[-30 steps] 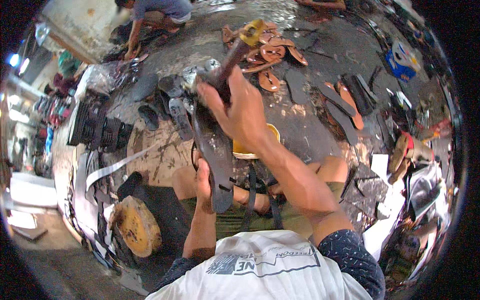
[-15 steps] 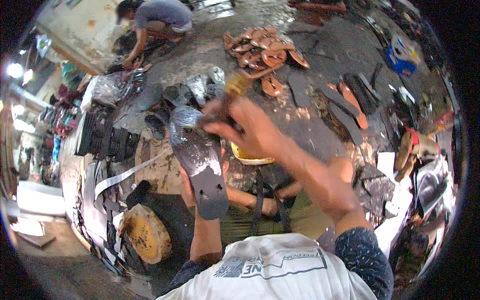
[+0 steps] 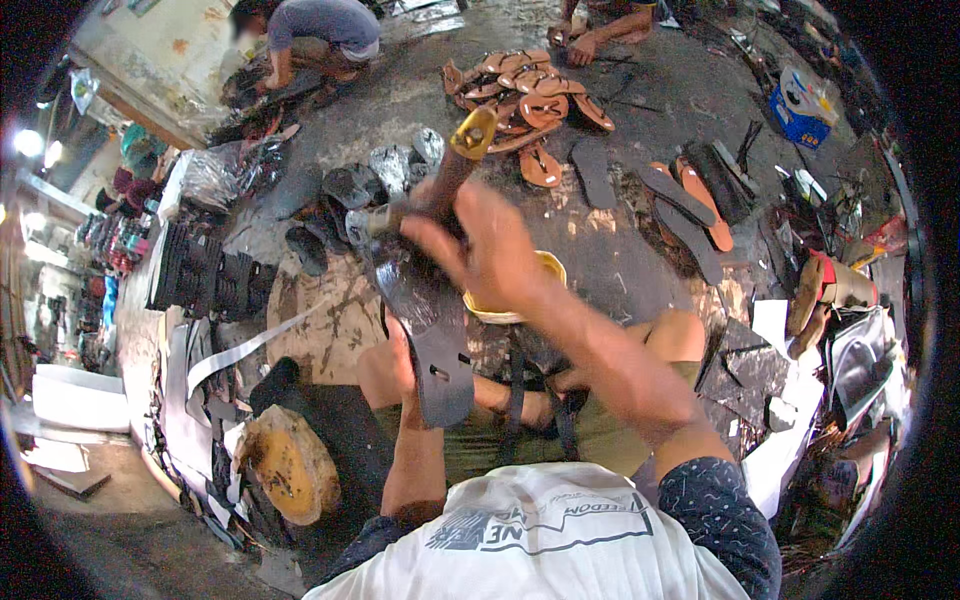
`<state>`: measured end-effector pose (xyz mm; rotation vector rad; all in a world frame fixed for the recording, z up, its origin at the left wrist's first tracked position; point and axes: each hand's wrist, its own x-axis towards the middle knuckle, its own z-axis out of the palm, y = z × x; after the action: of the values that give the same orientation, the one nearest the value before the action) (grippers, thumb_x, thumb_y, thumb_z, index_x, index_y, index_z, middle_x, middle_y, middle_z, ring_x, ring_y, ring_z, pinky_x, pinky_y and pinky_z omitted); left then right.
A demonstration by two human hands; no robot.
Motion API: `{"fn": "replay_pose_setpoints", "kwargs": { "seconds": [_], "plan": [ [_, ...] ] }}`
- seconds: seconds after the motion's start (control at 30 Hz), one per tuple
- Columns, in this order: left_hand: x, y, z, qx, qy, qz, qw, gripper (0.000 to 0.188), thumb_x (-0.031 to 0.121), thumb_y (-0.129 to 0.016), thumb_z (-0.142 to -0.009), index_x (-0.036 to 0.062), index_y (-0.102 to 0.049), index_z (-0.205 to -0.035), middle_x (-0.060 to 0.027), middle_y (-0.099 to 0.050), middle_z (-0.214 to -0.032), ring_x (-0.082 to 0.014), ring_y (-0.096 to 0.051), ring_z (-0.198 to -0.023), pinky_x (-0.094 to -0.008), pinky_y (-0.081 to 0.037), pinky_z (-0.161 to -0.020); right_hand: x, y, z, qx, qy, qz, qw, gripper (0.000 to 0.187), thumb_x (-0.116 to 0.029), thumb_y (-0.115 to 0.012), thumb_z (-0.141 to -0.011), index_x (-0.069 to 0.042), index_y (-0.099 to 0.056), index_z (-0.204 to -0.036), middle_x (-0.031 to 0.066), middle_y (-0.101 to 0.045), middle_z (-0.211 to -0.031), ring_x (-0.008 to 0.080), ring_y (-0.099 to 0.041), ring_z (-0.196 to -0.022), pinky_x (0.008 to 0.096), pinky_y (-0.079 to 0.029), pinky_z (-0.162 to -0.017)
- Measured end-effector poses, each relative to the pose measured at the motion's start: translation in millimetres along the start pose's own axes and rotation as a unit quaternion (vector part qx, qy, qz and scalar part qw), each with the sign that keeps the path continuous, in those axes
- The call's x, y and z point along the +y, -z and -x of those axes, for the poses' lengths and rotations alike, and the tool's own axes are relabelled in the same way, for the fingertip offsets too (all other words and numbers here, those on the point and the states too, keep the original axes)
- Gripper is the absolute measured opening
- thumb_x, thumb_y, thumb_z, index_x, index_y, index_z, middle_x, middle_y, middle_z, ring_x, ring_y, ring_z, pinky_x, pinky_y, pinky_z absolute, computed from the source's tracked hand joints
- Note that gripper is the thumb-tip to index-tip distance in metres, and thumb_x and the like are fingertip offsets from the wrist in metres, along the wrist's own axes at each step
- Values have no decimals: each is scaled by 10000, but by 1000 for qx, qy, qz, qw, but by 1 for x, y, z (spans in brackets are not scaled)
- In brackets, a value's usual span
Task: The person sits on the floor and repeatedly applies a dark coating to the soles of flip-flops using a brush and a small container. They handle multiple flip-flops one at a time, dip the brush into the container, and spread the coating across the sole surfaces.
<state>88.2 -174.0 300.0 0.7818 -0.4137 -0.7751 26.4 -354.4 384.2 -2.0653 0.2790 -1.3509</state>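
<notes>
A dark sandal sole (image 3: pixel 446 385) lies tilted over my lap, its far half wet and shiny and small slots cut near its close end. Under and along its left edge, my left hand (image 3: pixel 400 350) grips it, partly hidden by the sole. My right hand (image 3: pixel 495 250), slightly blurred, is closed round a brush (image 3: pixel 462 160) with a brown handle and a yellow end with a hole. The brush's other end is down at the sole's far part, its bristles not clearly visible. Just beyond my lap, partly behind my right hand, stands a yellow-rimmed bowl (image 3: pixel 548 268).
Brown sandals (image 3: pixel 540 110) lie heaped ahead, with loose soles (image 3: pixel 595 172) to their right. Dark shiny pieces (image 3: pixel 350 187) lie beyond the sole; stacked black soles (image 3: pixel 205 275) stand left. A round wood block (image 3: pixel 290 465) sits lower left. Two other people (image 3: pixel 320 30) work at the back.
The sole has shifted slightly right and turned. My right hand has moved a little, and the brush handle now points farther up. The far person's hands have come into view.
</notes>
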Motion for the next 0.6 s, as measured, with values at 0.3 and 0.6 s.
{"fn": "replay_pose_setpoints", "kwargs": {
  "seconds": [0.3, 0.6],
  "plan": [
    [-5, 6, -47, -11, 36, 215, 976, 604, 558, -443, -1059, 67, -529, -1399, -140, -653, -1280, -209, -648, -1111, -395, -546, -941, 9, -2, 66, -161, -119, -107, 974, 398, -265, -785, -892, -56, -648, -1202, 183, -686, -1152, 393, -651, -1058, 454, -524, -908],
    [-3, -20, -62, -59, 7, 217, 974, 695, 530, -547, -1024, 19, -446, -1486, -236, -562, -1413, -322, -612, -1227, -453, -532, -1029, -5, 9, 64, -168, 7, -63, 984, 295, -276, -737, -911, -51, -649, -1080, 192, -651, -1038, 426, -623, -995, 510, -494, -849]
  ]
}}
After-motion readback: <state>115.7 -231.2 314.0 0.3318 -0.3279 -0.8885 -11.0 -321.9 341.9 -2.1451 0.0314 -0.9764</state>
